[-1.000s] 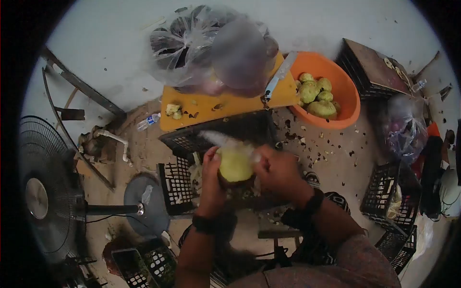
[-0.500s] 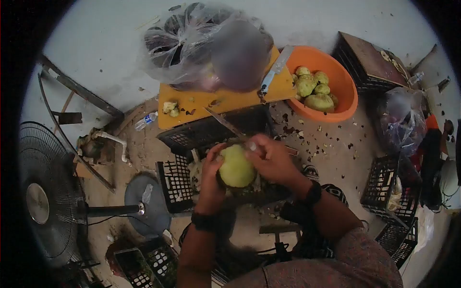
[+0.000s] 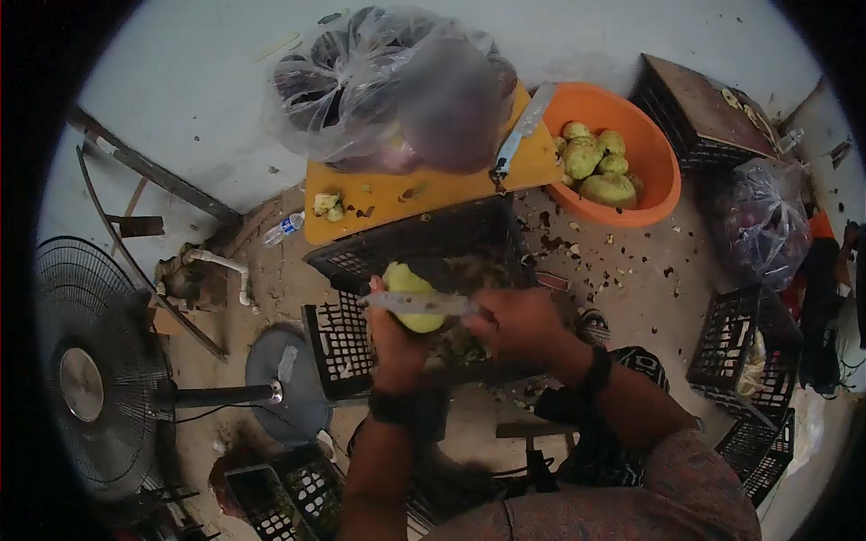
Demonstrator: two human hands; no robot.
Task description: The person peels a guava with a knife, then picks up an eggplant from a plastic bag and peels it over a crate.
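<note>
My left hand (image 3: 400, 353) is wrapped round a peeled, pale green root vegetable (image 3: 420, 323), gripping it from the left and below. In my right hand (image 3: 523, 326) is a knife (image 3: 422, 305), its broad blade lying level across the front of the vegetable and pointing left. The blade's tip reaches the fingers of my left hand. Both hands are over a black plastic crate (image 3: 336, 347) with peelings (image 3: 465, 343) inside. The handle of the knife is mostly hidden in my fist.
Behind the crate, a yellow board (image 3: 361, 194) carries a clear plastic bag (image 3: 361, 90) of dark produce and a cleaver (image 3: 523, 131). An orange basin (image 3: 663, 194) holds several peeled vegetables. Left stands a fan (image 3: 90, 379); right, a black crate (image 3: 722, 334). Scraps litter the floor.
The knife has come down from pointing up behind the vegetable to lie across its front. The vegetable has turned and shifted slightly left and up; my right hand has lowered and moved away from it.
</note>
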